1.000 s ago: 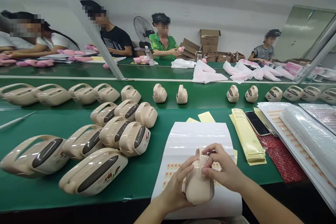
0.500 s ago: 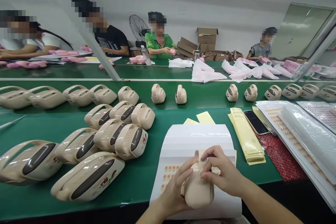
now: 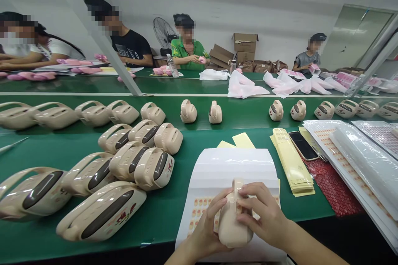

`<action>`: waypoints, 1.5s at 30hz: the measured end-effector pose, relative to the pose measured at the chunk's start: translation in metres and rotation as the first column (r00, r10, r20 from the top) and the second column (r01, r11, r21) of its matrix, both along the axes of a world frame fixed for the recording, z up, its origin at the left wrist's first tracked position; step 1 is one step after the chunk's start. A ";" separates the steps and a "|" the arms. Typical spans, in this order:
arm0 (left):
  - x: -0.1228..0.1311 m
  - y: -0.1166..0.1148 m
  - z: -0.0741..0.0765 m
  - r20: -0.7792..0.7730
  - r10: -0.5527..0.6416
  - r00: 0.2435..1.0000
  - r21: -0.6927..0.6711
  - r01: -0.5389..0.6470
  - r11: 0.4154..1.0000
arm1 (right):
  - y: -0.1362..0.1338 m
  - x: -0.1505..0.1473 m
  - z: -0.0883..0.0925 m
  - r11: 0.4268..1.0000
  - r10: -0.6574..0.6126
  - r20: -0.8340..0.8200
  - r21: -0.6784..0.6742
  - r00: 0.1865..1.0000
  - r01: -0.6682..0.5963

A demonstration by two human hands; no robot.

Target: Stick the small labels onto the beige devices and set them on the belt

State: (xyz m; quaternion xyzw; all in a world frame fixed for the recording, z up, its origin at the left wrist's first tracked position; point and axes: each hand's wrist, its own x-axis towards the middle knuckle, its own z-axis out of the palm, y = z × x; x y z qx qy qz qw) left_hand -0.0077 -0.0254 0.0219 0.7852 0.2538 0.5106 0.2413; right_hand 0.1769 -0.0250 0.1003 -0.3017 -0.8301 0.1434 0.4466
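Note:
A beige plastic casing with a handle (image 3: 234, 227) is held low at the front, above a white sheet (image 3: 236, 165) printed with rows of small orange stickers. My left hand (image 3: 207, 227) wraps round the casing's left side and underside. The fingers of my right hand (image 3: 264, 211) are bent against its right side, near the handle. Whether a sticker lies under those fingertips is hidden. To the left stand several similar casings (image 3: 104, 211), some showing a dark panel and red printed decorations.
More casings (image 3: 188, 111) stand in a row on the green belt (image 3: 242, 112). Yellow paper strips (image 3: 292, 161), a phone (image 3: 303, 145), red bubble wrap (image 3: 332, 186) and plastic-covered sticker sheets (image 3: 367, 165) lie at the right. Co-workers sit across the line; a slanted post (image 3: 105, 37) rises at left.
My right hand has lowered slightly along the casing, its fingers still against the side. The casing stays in nearly the same place, and the view has shifted a little.

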 end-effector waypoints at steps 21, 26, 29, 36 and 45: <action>0.003 -0.001 0.007 -0.044 0.024 0.999 0.094 -0.020 0.995 | -0.002 -0.003 -0.001 0.975 0.027 -0.015 -0.221 1.000 -0.029; 0.004 -0.002 0.010 -0.024 0.030 0.999 0.155 -0.026 0.988 | -0.002 -0.013 -0.004 0.957 0.014 -0.213 -0.280 0.977 -0.075; 0.005 -0.003 0.009 -0.022 0.058 0.998 0.176 -0.053 0.983 | -0.002 -0.019 -0.008 0.974 -0.021 -0.283 -0.224 0.959 -0.044; 0.009 -0.002 0.007 -0.019 0.125 0.992 0.216 -0.118 0.969 | 0.003 -0.024 -0.018 0.946 -0.130 -0.422 -0.324 0.897 -0.015; 0.011 -0.002 -0.003 0.030 0.086 0.996 0.096 -0.088 0.992 | 0.014 -0.016 -0.018 0.865 -0.176 -0.360 -0.500 0.916 -0.030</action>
